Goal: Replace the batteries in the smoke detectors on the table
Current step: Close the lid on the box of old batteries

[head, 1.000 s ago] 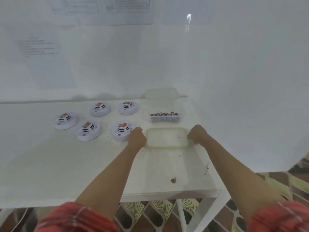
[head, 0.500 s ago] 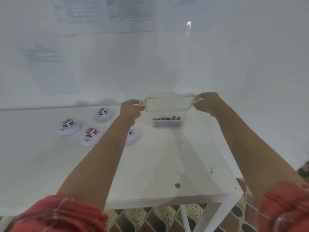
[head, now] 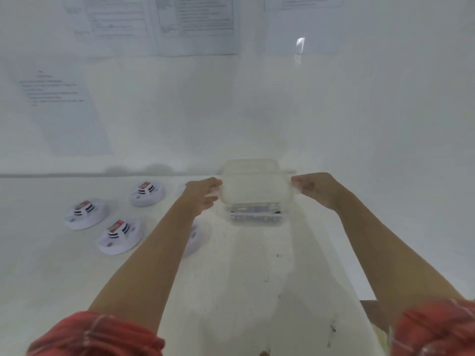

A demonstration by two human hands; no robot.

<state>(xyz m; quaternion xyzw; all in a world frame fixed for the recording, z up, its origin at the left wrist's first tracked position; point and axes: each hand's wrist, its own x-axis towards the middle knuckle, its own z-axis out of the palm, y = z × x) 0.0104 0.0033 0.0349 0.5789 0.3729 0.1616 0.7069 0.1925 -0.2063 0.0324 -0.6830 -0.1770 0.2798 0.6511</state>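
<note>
Left of the battery box (head: 282, 219): three smoke detectors (head: 119, 235) lie on the white table (head: 231, 291), and a fourth is half hidden under the left forearm. Left hand (head: 203, 194): fingers pinch the left edge of the clear lid (head: 254, 187). The lid sits level over the box's top; contact with the rim is blurred, cannot tell. Right hand (head: 316, 188): fingers pinch the lid's right edge. Batteries (head: 257, 209) lie in the box's bottom. Behind the box is a white wall with printed sheets (head: 164, 24).
</note>
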